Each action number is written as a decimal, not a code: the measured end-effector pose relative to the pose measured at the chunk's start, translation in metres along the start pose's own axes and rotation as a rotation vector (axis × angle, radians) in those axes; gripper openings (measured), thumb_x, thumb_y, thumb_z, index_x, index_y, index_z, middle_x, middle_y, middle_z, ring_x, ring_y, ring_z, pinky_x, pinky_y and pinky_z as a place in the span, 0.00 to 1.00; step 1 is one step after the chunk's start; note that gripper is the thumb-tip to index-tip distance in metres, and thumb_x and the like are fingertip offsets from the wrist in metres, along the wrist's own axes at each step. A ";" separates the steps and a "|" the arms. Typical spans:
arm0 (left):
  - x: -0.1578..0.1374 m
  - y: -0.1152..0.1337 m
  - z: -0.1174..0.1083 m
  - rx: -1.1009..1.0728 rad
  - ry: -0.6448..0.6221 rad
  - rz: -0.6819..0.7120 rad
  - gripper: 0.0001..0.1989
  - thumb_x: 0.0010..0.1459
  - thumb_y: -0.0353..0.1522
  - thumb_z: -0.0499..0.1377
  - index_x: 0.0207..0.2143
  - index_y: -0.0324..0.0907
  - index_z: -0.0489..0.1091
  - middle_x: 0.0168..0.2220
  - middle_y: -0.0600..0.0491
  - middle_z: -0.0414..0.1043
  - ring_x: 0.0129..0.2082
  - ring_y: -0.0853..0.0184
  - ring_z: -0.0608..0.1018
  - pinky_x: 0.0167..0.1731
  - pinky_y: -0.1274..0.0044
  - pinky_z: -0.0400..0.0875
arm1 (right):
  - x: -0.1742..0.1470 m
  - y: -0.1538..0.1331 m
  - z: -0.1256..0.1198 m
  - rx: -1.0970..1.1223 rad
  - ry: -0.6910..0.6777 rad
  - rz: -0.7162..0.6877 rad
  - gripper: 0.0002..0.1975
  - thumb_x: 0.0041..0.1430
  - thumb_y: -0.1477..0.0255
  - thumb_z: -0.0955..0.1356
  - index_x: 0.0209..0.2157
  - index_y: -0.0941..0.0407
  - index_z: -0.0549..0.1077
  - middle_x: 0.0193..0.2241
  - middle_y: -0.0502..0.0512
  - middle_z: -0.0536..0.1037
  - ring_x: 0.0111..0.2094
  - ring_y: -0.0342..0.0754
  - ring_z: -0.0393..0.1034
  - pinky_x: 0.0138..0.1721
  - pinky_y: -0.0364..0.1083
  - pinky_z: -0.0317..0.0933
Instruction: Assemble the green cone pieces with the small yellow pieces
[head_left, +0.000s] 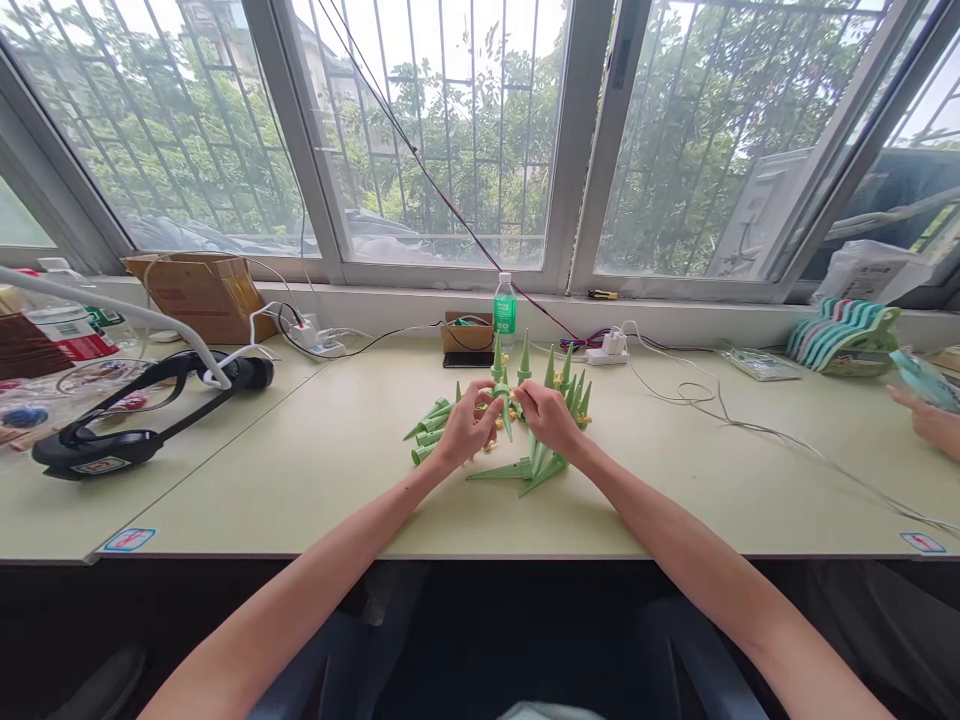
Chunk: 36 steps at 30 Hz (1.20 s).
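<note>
My left hand (466,428) is closed around a light green plastic watering spike (508,418), its narrow end angled down. The fingers of my right hand (551,415) are pinched together at the spike's upper end; whatever small piece they may hold is hidden. More green spikes (499,470) lie on the table in front of my hands, and others (427,435) are beside my left hand. Several stand upright beyond and to the right of my hands, one of them a tall spike (524,355). Small yellowish pieces (585,421) are scattered among them.
A green-labelled bottle (505,308) and a small cardboard box (469,330) stand at the back. Left are a black headset (150,410) and a larger carton (199,295). Right are a white cable (780,432), green hangers (844,335) and another person's hand (930,425).
</note>
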<state>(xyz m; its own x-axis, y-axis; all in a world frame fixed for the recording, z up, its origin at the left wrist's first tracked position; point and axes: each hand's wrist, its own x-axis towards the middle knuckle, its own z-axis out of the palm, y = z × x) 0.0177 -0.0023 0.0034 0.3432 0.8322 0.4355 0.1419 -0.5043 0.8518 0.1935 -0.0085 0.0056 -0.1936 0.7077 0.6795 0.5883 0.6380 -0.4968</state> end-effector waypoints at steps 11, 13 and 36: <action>-0.001 -0.003 -0.001 0.101 0.007 0.086 0.18 0.60 0.42 0.57 0.48 0.44 0.58 0.36 0.54 0.67 0.16 0.78 0.70 0.15 0.85 0.64 | -0.001 0.005 0.003 -0.042 -0.007 0.020 0.19 0.69 0.63 0.55 0.24 0.55 0.55 0.19 0.47 0.61 0.20 0.41 0.50 0.25 0.42 0.45; -0.001 -0.004 -0.001 0.122 0.018 0.103 0.18 0.59 0.40 0.58 0.47 0.44 0.59 0.36 0.54 0.67 0.17 0.79 0.70 0.15 0.85 0.64 | -0.001 0.005 0.004 -0.049 -0.012 0.027 0.19 0.69 0.63 0.55 0.23 0.55 0.56 0.19 0.47 0.62 0.20 0.41 0.51 0.25 0.42 0.46; 0.000 0.000 0.003 0.017 0.081 0.142 0.16 0.64 0.44 0.50 0.49 0.45 0.56 0.36 0.55 0.68 0.15 0.81 0.66 0.13 0.86 0.59 | 0.000 -0.002 0.001 -0.022 0.070 0.071 0.22 0.69 0.58 0.53 0.25 0.54 0.60 0.18 0.47 0.61 0.20 0.42 0.53 0.25 0.42 0.48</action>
<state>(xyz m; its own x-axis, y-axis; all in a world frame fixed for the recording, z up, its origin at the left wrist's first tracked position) 0.0200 -0.0032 0.0025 0.2847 0.7676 0.5742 0.1128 -0.6217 0.7751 0.1911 -0.0095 0.0057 -0.0959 0.7274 0.6794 0.6161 0.5795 -0.5335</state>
